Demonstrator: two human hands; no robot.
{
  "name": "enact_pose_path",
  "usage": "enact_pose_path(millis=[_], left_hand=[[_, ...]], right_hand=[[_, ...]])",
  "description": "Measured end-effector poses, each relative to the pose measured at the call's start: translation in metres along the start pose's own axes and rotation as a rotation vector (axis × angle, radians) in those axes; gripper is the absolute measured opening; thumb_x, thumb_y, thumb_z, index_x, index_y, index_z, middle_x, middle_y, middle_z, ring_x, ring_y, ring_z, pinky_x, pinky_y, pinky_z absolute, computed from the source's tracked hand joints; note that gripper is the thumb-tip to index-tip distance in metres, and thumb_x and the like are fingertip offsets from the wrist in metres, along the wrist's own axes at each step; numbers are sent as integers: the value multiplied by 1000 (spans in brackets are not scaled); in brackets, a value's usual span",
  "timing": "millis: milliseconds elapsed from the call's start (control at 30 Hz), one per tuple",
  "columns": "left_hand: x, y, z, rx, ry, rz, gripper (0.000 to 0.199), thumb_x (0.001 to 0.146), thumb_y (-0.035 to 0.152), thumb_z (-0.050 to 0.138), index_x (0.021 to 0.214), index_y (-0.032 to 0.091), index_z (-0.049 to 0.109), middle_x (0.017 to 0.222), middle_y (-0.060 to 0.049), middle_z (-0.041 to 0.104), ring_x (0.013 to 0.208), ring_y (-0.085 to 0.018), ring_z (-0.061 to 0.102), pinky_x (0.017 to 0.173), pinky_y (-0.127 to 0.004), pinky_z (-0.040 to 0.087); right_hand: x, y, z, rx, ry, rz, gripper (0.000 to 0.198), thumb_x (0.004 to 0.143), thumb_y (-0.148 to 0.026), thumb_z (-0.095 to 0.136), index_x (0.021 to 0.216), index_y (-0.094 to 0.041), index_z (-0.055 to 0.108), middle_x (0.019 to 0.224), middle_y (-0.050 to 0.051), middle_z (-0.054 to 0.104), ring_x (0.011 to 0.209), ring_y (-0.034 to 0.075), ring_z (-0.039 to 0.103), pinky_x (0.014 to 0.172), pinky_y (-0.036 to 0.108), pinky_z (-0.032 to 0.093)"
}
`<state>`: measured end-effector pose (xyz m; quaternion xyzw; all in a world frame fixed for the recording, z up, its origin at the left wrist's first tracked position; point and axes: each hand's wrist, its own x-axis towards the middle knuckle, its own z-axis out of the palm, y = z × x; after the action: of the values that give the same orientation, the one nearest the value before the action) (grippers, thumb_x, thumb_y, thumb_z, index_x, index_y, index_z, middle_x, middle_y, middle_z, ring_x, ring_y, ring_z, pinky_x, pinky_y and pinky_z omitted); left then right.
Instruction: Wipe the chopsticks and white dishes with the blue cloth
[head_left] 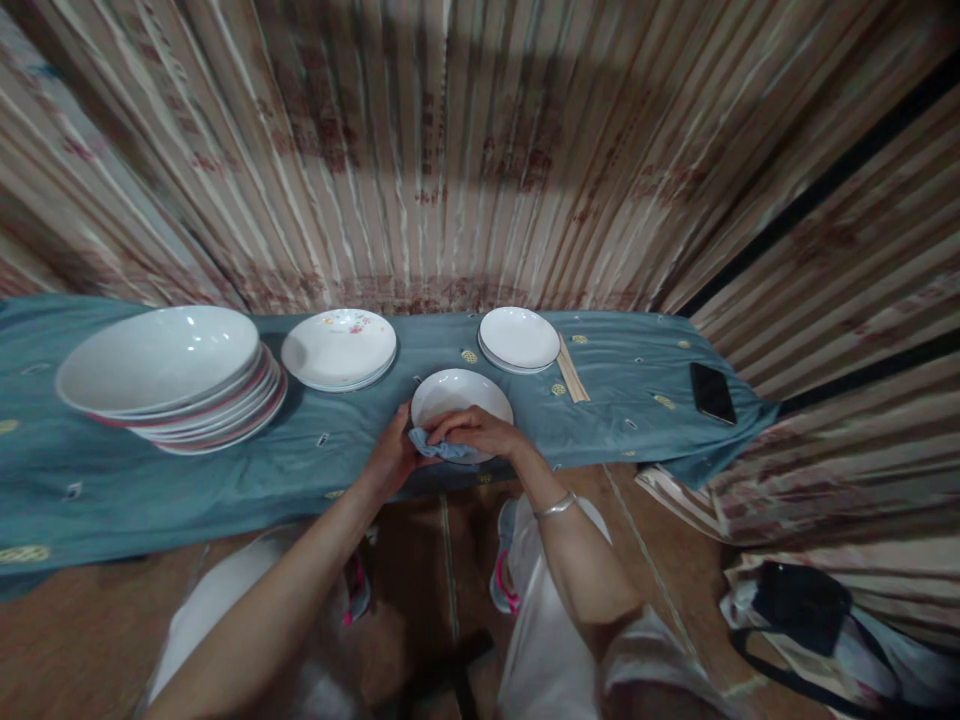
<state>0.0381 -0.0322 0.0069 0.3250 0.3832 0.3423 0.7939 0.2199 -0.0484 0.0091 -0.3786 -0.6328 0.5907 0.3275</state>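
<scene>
A white plate (457,388) is held near the front edge of the cloth-covered table, in front of me. My left hand (399,445) grips its left rim, with the fingers partly hidden beneath it. Over the plate's near side, my right hand (476,430) is closed on a crumpled light blue cloth (439,446) pressed against the rim. Behind and to the right lies a short stack of small white plates (519,336). To the left is another short stack of plates (339,348), the top one with a floral print.
A tall stack of large white bowls and plates (161,358) stands on the blue table cloth (360,425) at left. Wooden chopsticks (573,372) lie beside the small plates. A black phone (712,392) rests at the right end. Curtains (442,180) hang behind; a black bag (801,607) is at lower right.
</scene>
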Motion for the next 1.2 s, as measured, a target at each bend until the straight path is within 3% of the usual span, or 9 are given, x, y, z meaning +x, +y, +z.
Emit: enact_pose_path(millis=[267, 633, 900, 1200], left_hand=[[1, -3, -4, 8, -26, 35, 59, 83, 42, 61, 137, 27, 46, 98, -5, 70, 69, -18, 64, 52, -26, 51], [-2, 0, -4, 27, -20, 9, 61, 85, 36, 60, 142, 31, 41, 111, -8, 68, 82, -22, 67, 64, -35, 58], [1, -1, -7, 3, -13, 10, 63, 85, 35, 62, 143, 30, 40, 114, -8, 68, 82, -22, 68, 63, -35, 58], [-1, 1, -5, 27, 9, 11, 55, 88, 31, 58, 141, 31, 43, 115, -9, 67, 81, -21, 69, 61, -35, 59]], right_hand=[[-15, -7, -3, 9, -26, 116, 21, 73, -31, 64, 74, -13, 74, 94, 5, 71, 90, 16, 62, 89, 28, 41], [-40, -18, -9, -122, 42, 204, 17, 71, -22, 58, 67, -15, 74, 86, 2, 73, 84, 15, 62, 80, 25, 44], [-51, -15, -14, -305, 179, 276, 21, 74, -15, 54, 67, -15, 74, 86, 2, 74, 69, 12, 59, 66, 22, 43], [-57, -4, -20, -500, 388, 187, 24, 77, -12, 52, 69, -16, 74, 92, 4, 74, 79, 14, 64, 71, 24, 47]])
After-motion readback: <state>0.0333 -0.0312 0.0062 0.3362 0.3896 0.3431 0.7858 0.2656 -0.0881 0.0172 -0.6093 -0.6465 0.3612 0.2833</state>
